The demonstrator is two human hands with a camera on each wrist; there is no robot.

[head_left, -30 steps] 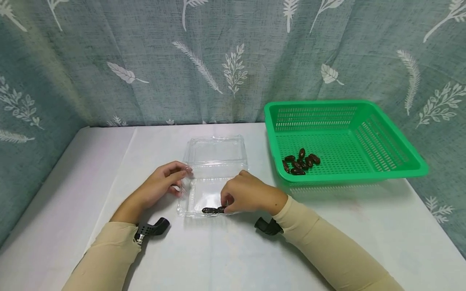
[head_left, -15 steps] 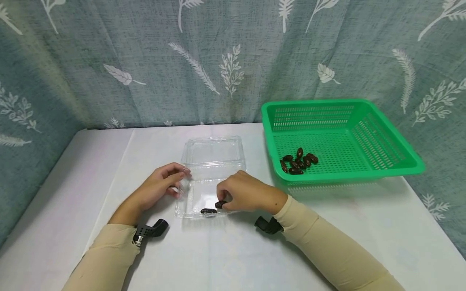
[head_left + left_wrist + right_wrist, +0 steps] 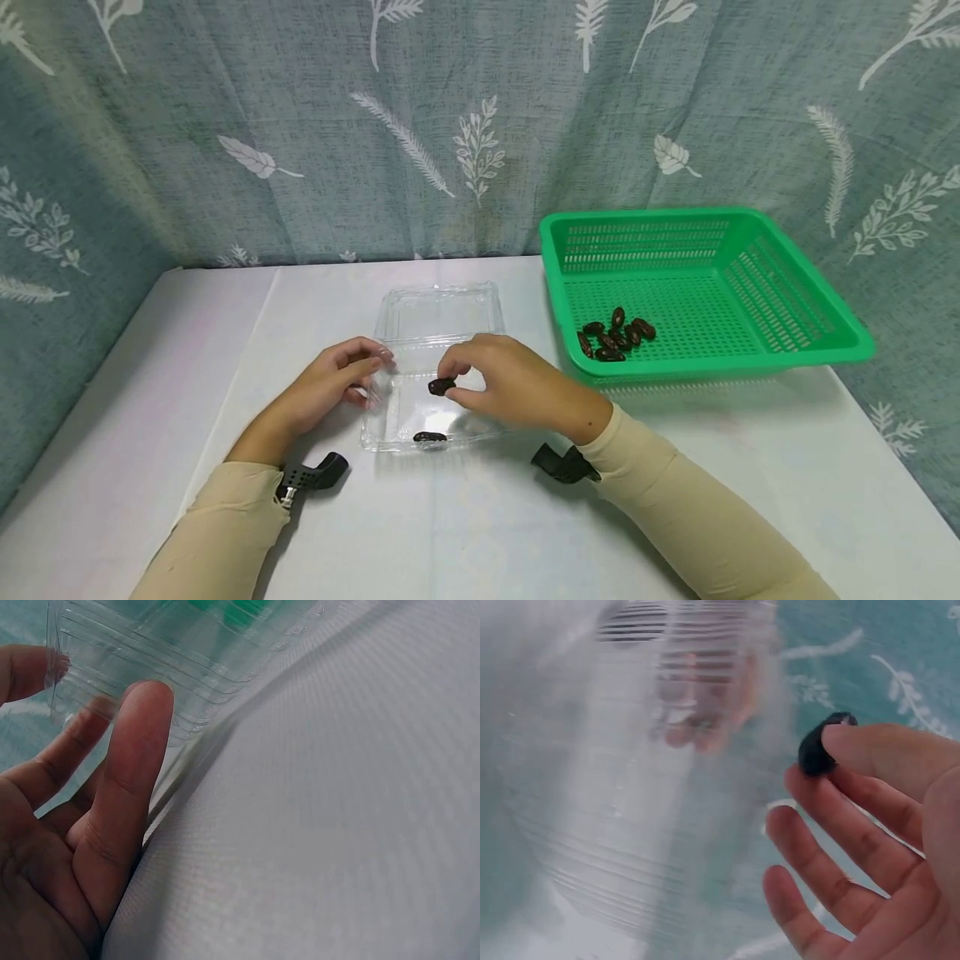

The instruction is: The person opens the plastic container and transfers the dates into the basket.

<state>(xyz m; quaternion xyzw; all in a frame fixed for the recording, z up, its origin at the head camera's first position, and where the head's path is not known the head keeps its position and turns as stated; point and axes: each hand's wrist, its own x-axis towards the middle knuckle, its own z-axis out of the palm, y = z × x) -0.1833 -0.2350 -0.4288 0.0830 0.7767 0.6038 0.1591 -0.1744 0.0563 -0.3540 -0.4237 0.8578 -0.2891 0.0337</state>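
In the head view my right hand pinches a dark brown date between thumb and fingertips, above the base of a clear plastic clamshell container. The right wrist view shows that date against the thumb, other fingers spread. Another date lies along the container's front wall. My left hand rests its fingertips at the container's left edge near the hinge. In the left wrist view its thumb is extended beside the clear wall, fingers apart from it. The container's lid lies folded back.
A green perforated basket stands at the back right, with several dates gathered in its front left corner. White cloth covers the table. A leaf-patterned curtain hangs behind it.
My right hand lifts its date from beside the other date at the front wall and carries it toward the back, over the container's middle. The left hand stays in place.
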